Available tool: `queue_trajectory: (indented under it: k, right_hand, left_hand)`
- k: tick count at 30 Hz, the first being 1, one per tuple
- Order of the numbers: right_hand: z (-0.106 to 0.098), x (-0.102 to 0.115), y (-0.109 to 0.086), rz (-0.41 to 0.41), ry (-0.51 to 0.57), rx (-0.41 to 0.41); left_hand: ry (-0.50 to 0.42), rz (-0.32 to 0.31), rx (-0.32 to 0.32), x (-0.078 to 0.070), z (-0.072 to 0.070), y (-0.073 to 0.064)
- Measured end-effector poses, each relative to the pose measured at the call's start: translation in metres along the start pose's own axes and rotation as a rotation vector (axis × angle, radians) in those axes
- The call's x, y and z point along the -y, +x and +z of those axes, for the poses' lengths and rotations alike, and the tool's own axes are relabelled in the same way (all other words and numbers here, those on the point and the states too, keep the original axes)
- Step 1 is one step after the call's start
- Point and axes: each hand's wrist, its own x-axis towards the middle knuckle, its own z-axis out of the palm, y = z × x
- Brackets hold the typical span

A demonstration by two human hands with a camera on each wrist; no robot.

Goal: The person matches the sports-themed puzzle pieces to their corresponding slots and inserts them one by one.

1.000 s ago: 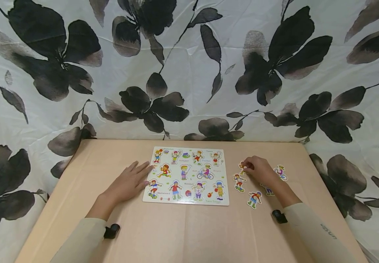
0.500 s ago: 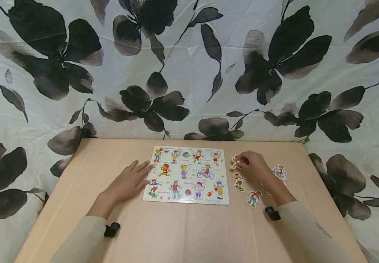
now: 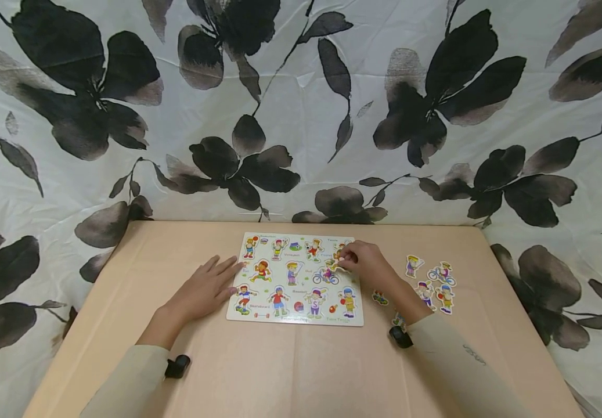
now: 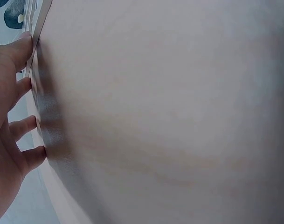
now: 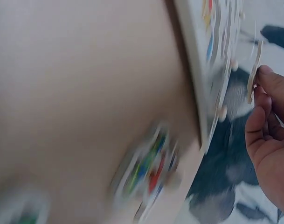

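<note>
My right hand (image 3: pixel 371 266) pinches a thin figure-shaped puzzle piece (image 5: pixel 255 74) between thumb and fingers, over the upper right part of a white puzzle board (image 3: pixel 269 317). In the right wrist view the piece is seen edge-on, raised above the board. Printed child figures doing sports and small words cover the board. My left hand (image 3: pixel 204 293) rests at the board's left edge with its fingers spread, thumb and fingertips at the edge in the left wrist view.
Right of the board lie several loose pieces, among them a cyclist piece (image 3: pixel 442 273) and a purple-dressed figure piece (image 3: pixel 413 265). My right forearm partly hides a skateboarder piece (image 3: pixel 379 298). A floral cloth (image 3: pixel 301 116) hangs behind the table (image 3: pixel 259 371).
My right hand has moved left from among the loose pieces to above the board, carrying the puzzle piece. My left hand has stayed at the board's edge.
</note>
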Motion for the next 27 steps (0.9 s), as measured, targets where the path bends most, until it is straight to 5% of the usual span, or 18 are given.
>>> queue_trajectory:
  k: [27]
  right_hand:
    - [0.081,0.096,0.056,-0.162,-0.011,0.145]
  left_hand:
    - [-0.008,0.003,-0.005,-0.002,-0.003,-0.002]
